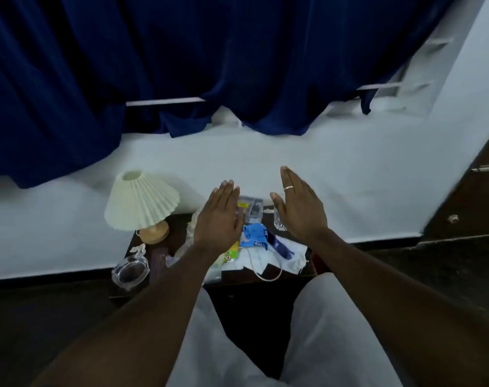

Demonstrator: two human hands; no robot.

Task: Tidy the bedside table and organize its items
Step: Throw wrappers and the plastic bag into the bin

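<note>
Head view, looking down past pale trousers (332, 331) at a dark bedside table (179, 227) set against a white wall (293, 163), navy curtain (182, 65) hanging above. Both hands raised over the tabletop, apart from everything on it, holding nothing. Left hand (218, 219) flat, fingers together and pointing away, back toward the camera, hovering over the table's middle and covering some crumpled clear plastic (188, 236) at its left edge. Right hand (300, 208) likewise spread flat, palm turned inward, a ring (289, 187) on one finger, over the table's right side. Between the two hands, at the back, a clear plastic case (251, 208) with a yellow label; below it a crumpled blue mask (256, 236), a dark blue strip-like item (279, 245) and white tissues or masks (282, 255) with a looped cord (265, 275) hanging over the front edge. Just under the right thumb, a clear drinking glass (279, 222), partly hidden. To the left, well clear of the left hand, a pleated cream lamp (141, 202) on a wooden base; in front of it a glass ashtray (130, 272) at the table's near-left corner. Green-and-yellow packet (232, 254) mostly hidden by the left wrist; print unreadable. Small pale and purplish items near the ashtray too blurred to name.
</note>
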